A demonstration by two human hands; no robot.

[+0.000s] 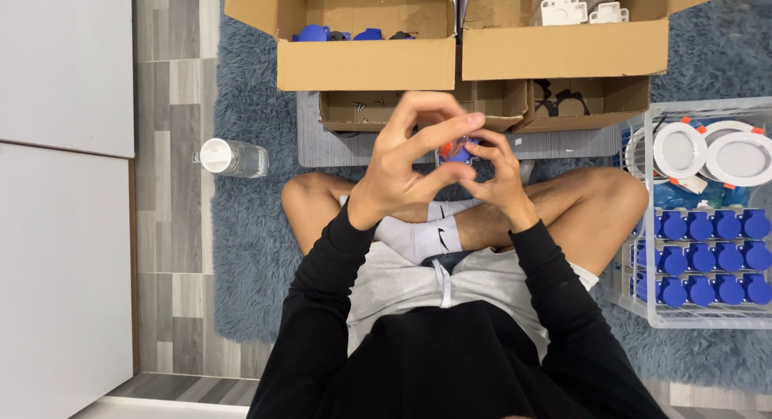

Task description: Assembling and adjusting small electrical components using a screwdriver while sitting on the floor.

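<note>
A small blue part (460, 154) with a trace of orange is held between both hands in front of the crossed legs, above the white socks (418, 236). It is pinched from the left by the left hand (406, 166), whose thumb and forefinger are pressed against it while the other fingers are curled upward above it. It is gripped from the right by the right hand (497, 176), whose fingers are closed around its far side. Most of the part is hidden by the fingers, so its shape cannot be told.

A grey-blue shaggy rug (249, 250) is spread on the floor beneath the seated person. Just ahead of the hands, a cardboard box (366, 63) holding blue pieces is seen, and beside it another cardboard box (563, 49) holding white plastic pieces. Two lower open cartons (498, 105) are set under them, one with black rings inside.

To the right, a clear plastic crate (643, 306) is placed on the rug; rows of blue round caps (708, 258) are lined up in it, and white round fittings (708, 152) with orange clips are stacked at its far end. To the left, a clear bottle (233, 158) with a white cap is lying on its side at the rug's edge.
</note>
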